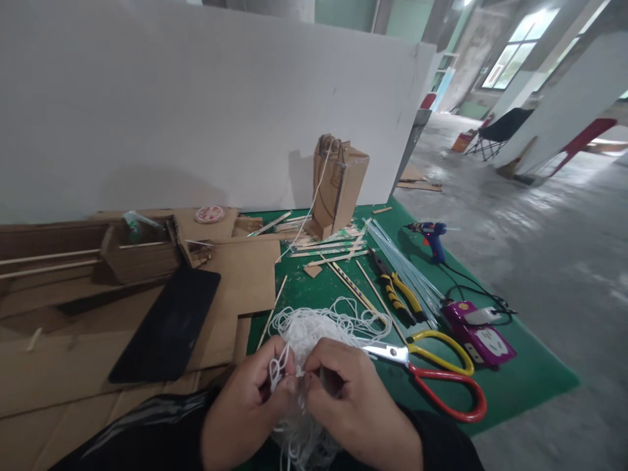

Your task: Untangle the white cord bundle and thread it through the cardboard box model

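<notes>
A tangled bundle of white string (pixel 314 330) lies at the near edge of the green mat (pixel 520 379). My left hand (pixel 248 402) is closed, pinching loops of the string between thumb and fingers. My right hand (pixel 350 399) is also closed on the string, its fingers curled into the tangle right beside the left hand. More string hangs down below both hands. A single strand runs from the mat up to a small cardboard structure (pixel 338 183) standing at the back.
Scissors with red and yellow handles (pixel 432 369) lie just right of my right hand. Yellow pliers (pixel 400 294), clear glue sticks (pixel 407 271), a blue glue gun (pixel 432 237) and a purple power strip (pixel 478 333) sit further right. Cardboard sheets (pixel 240 275), a black panel (pixel 169 327) and wooden sticks (pixel 328 252) lie left and behind.
</notes>
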The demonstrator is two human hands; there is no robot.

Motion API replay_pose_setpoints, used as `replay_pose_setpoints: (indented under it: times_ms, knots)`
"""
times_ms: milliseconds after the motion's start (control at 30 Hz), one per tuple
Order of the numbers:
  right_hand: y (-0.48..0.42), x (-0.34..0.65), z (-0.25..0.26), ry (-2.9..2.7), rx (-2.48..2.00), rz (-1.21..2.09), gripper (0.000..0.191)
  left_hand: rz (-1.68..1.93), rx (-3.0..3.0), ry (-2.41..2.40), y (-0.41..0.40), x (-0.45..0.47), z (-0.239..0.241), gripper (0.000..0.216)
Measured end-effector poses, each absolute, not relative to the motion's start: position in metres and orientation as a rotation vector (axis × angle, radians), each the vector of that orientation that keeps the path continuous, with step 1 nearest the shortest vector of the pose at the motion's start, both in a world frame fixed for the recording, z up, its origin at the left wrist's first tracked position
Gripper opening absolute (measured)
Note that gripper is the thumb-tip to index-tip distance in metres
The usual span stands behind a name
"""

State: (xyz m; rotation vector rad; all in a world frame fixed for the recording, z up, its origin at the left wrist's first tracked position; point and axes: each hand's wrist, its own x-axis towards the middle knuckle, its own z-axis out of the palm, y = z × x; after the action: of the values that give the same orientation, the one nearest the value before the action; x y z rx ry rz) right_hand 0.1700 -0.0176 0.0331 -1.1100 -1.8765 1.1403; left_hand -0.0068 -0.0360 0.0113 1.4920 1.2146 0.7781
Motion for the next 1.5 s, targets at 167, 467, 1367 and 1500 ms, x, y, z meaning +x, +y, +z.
replay_pose_setpoints:
  times_ms: [167, 467, 1367, 1500]
  knots:
    - [-0.018, 0.175, 0.035, -1.868, -1.135, 1.231, 0.013, 0.787, 1.491, 1.199, -0.038, -0.008, 0.008, 0.018]
    - [-0.020, 0.172, 0.031, -1.852, -1.139, 1.214, 0.010, 0.786, 1.580, 1.182, -0.038, -0.008, 0.008, 0.021]
    - [-0.019, 0.171, 0.031, -1.737, -1.153, 1.376, 0.010, 0.801, 1.959, 1.494, -0.040, -0.006, 0.012, 0.019]
    - [-0.020, 0.171, 0.032, -1.706, -1.140, 1.402, 0.011, 0.791, 1.935, 1.486, -0.040, -0.006, 0.012, 0.023]
